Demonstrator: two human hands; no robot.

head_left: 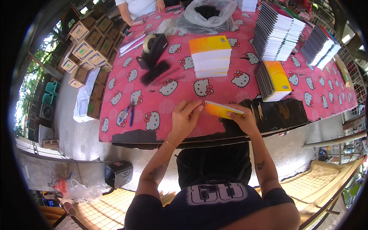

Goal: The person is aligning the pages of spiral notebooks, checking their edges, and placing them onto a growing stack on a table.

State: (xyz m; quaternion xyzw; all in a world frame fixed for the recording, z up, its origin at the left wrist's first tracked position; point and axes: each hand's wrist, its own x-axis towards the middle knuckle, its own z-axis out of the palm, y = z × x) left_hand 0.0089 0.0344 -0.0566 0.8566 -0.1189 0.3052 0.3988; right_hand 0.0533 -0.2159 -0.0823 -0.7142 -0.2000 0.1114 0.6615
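Note:
My right hand grips a small yellow-orange notebook just above the table's near edge, its pages' white edge facing up. Close to the notebook's left end, my left hand has its thumb and fingertips pinched together; what lies between them is too small to make out. Beyond both hands stands a stack of yellow notepads. To the right, yellow notebooks with black spiral binding form another stack. Blue-handled pliers lie left of my left hand.
A pink patterned cloth covers the table. On it are black spiral coils, a tape dispenser, a plastic bag of black coils and tall notebook stacks. Another person is across; cardboard boxes stand left.

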